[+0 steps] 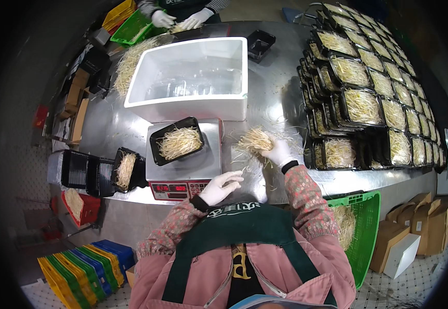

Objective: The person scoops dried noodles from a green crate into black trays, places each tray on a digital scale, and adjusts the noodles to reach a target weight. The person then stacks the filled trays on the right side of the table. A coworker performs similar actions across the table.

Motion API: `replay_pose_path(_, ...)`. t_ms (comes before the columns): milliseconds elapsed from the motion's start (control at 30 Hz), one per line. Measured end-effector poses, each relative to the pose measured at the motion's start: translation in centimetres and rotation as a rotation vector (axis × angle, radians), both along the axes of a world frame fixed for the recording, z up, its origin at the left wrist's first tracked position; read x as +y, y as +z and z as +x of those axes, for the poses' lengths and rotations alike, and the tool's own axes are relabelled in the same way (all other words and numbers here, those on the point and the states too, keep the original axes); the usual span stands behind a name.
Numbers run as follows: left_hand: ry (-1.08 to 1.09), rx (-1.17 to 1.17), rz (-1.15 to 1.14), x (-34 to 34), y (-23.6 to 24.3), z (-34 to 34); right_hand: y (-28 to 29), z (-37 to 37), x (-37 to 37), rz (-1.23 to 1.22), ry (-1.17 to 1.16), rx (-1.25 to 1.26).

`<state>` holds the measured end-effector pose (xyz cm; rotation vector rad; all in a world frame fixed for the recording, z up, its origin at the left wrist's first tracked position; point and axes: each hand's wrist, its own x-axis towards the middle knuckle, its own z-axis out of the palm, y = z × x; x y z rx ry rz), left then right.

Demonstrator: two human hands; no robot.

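My white-gloved right hand [277, 151] grips a bunch of pale bean sprouts [252, 138] above the steel tabletop [265, 98], right of the scale. My gloved left hand [223, 186] is open and empty at the scale's lower right, fingers pointing rightward. On the scale [212, 154] sits a black tray [158, 156] holding sprouts, with its red display toward me. Another filled black tray [126, 170] lies to the left beside stacked empty black trays [73, 170]. Loose strands are scattered under my right hand.
A white foam box [182, 108] stands behind the scale, with piled sprouts [131, 67] leftward. Packed sprout trays [363, 103] are stacked high at right. A co-worker's gloved hands [193, 19] work opposite. A green crate [365, 232], cardboard [425, 226] and colored crates [79, 273] are below.
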<state>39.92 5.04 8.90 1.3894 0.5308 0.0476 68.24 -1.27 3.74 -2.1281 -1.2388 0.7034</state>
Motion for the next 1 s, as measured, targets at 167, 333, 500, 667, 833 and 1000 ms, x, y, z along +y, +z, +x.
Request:
replay_pose_path(167, 0.306, -0.116, 0.178, 1.9, 5.7, -5.6, 0.6, 0.2, 1.0, 0.183, 0.012, 0.137)
replay_pose_path(333, 1.064, -0.222, 0.532, 8.9, 4.9, -11.1, 9.3, -3.4, 6.2, 0.415, 0.186, 0.373)
replay_pose_path(500, 1.074, -0.374, 0.117, 15.0, -2.2, -12.6, 16.4, -12.8, 14.1, 0.425, 0.587, -0.236)
replay_pose_path(667, 0.907, -0.289, 0.464, 15.9, -0.7, -9.9, 10.5, -19.7, 18.7, 0.257, 0.851, -0.541)
replay_pose_path(833, 0.375, 0.354, 1.429, 15.0, -1.2, -10.3, 6.3, -21.7, 16.6, 0.223, 0.819, -0.638)
replay_pose_path(1000, 0.430, 0.262, 1.370, 14.4, -0.6, -10.5, 8.1, -20.7, 17.0, 0.106, 0.891, -0.468)
